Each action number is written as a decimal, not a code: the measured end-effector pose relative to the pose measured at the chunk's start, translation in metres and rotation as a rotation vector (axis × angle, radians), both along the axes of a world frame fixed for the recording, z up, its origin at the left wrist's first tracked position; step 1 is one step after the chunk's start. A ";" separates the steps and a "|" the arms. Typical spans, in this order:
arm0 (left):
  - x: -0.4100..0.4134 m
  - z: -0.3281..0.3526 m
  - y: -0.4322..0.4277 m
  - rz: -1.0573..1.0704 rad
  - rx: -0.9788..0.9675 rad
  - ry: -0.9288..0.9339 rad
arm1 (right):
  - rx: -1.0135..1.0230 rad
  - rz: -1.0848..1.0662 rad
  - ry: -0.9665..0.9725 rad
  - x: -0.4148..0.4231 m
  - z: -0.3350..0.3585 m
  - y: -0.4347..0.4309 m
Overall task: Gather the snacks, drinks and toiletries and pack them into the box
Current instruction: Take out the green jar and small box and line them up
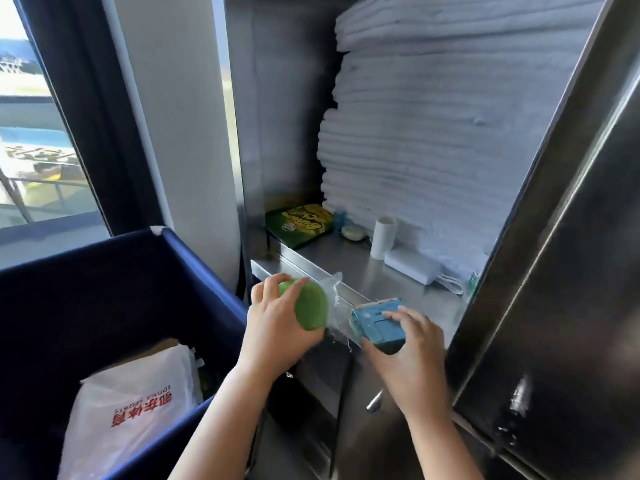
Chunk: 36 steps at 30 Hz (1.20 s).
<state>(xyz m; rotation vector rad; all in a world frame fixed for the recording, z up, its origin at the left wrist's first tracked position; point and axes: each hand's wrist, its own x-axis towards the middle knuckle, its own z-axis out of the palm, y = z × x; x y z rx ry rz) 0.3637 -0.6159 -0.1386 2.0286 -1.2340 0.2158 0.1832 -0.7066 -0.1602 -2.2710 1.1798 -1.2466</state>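
Note:
My left hand (pixel 273 327) grips a round green snack in clear wrapping (pixel 311 308) just off the front edge of the steel shelf (pixel 349 265). My right hand (pixel 405 344) holds a small blue carton (pixel 375 325) at the shelf's front edge, fingers curled over its top. Further back on the shelf lie a green snack bag (pixel 299 223), a small pale round item (pixel 351 233), a white tube (pixel 382 237) and a white power bank (pixel 412 266). The dark blue fabric box (pixel 194 265) stands low at the left, with a white plastic bag (pixel 135 407) inside it.
A tall stack of folded white towels (pixel 433 133) fills the back of the shelf. A steel cabinet door (pixel 561 271) stands open on the right. A window (pixel 31 133) and a white pillar (pixel 180 133) lie to the left. Cabinet doors with a handle (pixel 375 400) sit below the shelf.

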 end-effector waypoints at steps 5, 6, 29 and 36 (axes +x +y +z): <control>0.066 -0.003 -0.086 -0.109 0.063 -0.040 | 0.019 -0.125 0.046 0.055 -0.008 -0.065; 0.078 -0.003 -0.102 -0.133 0.075 -0.051 | 0.025 -0.158 0.058 0.065 -0.009 -0.076; 0.133 -0.035 -0.234 -0.435 0.185 -0.109 | 0.000 -0.380 0.173 0.103 -0.037 -0.126; 0.138 -0.035 -0.236 -0.490 0.206 -0.201 | -0.051 -0.460 0.265 0.113 -0.023 -0.124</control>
